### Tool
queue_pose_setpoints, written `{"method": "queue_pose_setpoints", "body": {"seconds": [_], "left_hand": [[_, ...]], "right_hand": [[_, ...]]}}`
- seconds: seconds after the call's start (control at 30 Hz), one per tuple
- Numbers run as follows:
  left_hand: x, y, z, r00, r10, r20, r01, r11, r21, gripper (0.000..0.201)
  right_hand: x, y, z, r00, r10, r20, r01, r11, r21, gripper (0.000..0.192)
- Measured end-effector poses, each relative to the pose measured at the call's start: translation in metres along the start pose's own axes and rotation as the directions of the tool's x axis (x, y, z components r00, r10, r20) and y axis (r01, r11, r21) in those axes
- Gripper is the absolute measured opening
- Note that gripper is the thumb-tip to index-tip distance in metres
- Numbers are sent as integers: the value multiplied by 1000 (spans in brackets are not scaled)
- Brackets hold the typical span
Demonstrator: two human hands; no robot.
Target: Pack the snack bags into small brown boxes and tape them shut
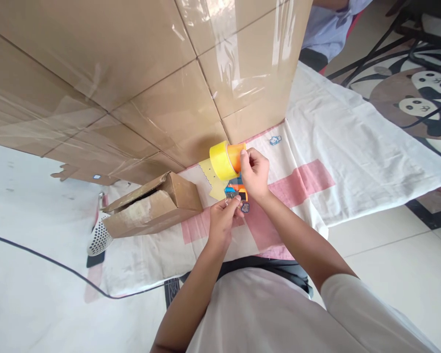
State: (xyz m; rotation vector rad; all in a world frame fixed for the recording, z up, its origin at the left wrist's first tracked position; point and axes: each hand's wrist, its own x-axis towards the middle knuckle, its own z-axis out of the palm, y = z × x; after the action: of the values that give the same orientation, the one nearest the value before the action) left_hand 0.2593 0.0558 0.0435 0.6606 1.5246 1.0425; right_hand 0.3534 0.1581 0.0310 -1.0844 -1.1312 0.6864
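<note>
My right hand pinches the orange hub, which sticks out of the side of a roll of yellow tape. Just below it, my left hand is closed on the blue and orange cutter end of a tape dispenser, thumb on top. The roll is tilted, its flat side towards my right hand. My fingers partly hide the dispenser, so I cannot tell whether hub and cutter end are joined.
Taped cardboard boxes rise in a stack right behind my hands. At left lie a smaller open carton and a white perforated object. White and pink cloth covers the surface. Another person's clothing shows at upper right.
</note>
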Motion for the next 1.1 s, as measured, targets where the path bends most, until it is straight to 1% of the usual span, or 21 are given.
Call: {"method": "queue_pose_setpoints", "body": {"seconds": [0.1, 0.2, 0.3, 0.43, 0.53, 0.73, 0.87, 1.03, 1.1], "left_hand": [[-6, -3, 4, 1000, 19, -16, -19, 1000, -20, 41], [-9, -7, 5, 999, 46, -27, -47, 999, -21, 42], [-8, -7, 1, 996, 94, -9, -94, 996, -2, 40], [-5, -4, -8, 991, 136, 14, -136, 991, -4, 37], [-3, -4, -8, 991, 136, 2, -136, 991, -10, 36], [-2, -12, 5, 989, 138, -58, -140, 990, -30, 41], [0, -12, 8, 989, 127, -79, -131, 990, -58, 40], [2, -10, 10, 995, 55, -78, -63, 992, -105, 32], [2, -10, 11, 997, 33, -76, -43, 990, -132, 35]], "right_hand": [[-2, 1, 2, 1000, 2, -9, -2, 1000, -3, 47], [-2, 1, 3, 999, 31, -18, -31, 1000, -6, 48], [0, 0, 2, 998, 58, -34, -57, 998, 11, 49], [3, 0, 0, 998, 45, -32, -44, 999, 25, 47], [2, 1, 1, 1000, 20, -24, -19, 999, 26, 47], [-3, 0, 3, 998, -55, -11, 56, 997, 53, 47], [-2, 0, 2, 998, -66, -20, 67, 997, 49, 45], [-1, -2, 1, 996, -73, -43, 75, 996, 46, 43], [-1, -2, 1, 996, -74, -45, 76, 996, 47, 43]]}}
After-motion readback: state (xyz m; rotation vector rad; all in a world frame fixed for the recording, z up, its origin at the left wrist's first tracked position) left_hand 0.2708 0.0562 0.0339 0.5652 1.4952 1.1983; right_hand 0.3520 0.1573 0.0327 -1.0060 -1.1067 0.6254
